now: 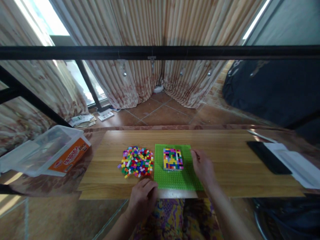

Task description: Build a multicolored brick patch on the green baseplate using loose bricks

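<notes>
A green studded baseplate [160, 181] lies near the front edge of the wooden table. On it stands a square block built of small multicoloured bricks [173, 159]. To the left is a loose pile of small coloured bricks [137, 161]. My left hand [143, 196] is at the table's front edge, by the baseplate's lower left corner, its fingers curled in. Over the baseplate's right edge is my right hand [202, 165], fingers bent and drawn together, fingertips at the edge. Whatever either hand might hold is hidden or too small to make out.
At the left stands a clear plastic box [67, 140] with an orange label. On the table's right end lie a black flat object [268, 157] and white sheets [297, 163]. A dark metal bar [160, 52] crosses beyond the table, with curtains [140, 30] behind.
</notes>
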Available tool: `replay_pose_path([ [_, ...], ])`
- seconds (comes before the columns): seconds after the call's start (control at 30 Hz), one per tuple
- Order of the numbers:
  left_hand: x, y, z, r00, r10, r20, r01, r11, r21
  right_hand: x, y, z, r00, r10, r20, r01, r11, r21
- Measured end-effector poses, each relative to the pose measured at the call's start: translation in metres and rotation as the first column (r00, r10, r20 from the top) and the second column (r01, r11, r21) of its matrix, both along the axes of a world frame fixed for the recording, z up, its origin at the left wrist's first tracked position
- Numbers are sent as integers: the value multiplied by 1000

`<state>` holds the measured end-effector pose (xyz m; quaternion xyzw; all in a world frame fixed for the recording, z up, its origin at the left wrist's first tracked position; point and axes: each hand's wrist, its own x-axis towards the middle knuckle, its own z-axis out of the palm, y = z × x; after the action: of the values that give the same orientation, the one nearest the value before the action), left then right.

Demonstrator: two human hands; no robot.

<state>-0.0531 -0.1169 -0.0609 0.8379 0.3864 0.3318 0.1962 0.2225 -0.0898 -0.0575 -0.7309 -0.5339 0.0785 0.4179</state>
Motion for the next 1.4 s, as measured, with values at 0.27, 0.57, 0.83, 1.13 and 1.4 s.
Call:
replay_pose_path([
  [0.27,-41,-7,14,976,218,7,-218,976,-19,74,-35,-37,925,-242,294,250,968,12],
  [0.57,-77,14,13,810,570,-137,-580,813,-49,75,-36,-42,921,-251,299,254,967,29],
  [0.83,-63,28,8,840,496,-219,-514,857,-32,73,-39,-36,930,-240,280,246,969,15],
  [1.13,-57,24,2,869,472,-147,-479,878,-13,71,-40,-34,927,-261,270,276,961,-19],
  [1.4,-51,30,13,878,477,-32,-478,873,-95,71,-40,-33,925,-257,279,268,963,0],
])
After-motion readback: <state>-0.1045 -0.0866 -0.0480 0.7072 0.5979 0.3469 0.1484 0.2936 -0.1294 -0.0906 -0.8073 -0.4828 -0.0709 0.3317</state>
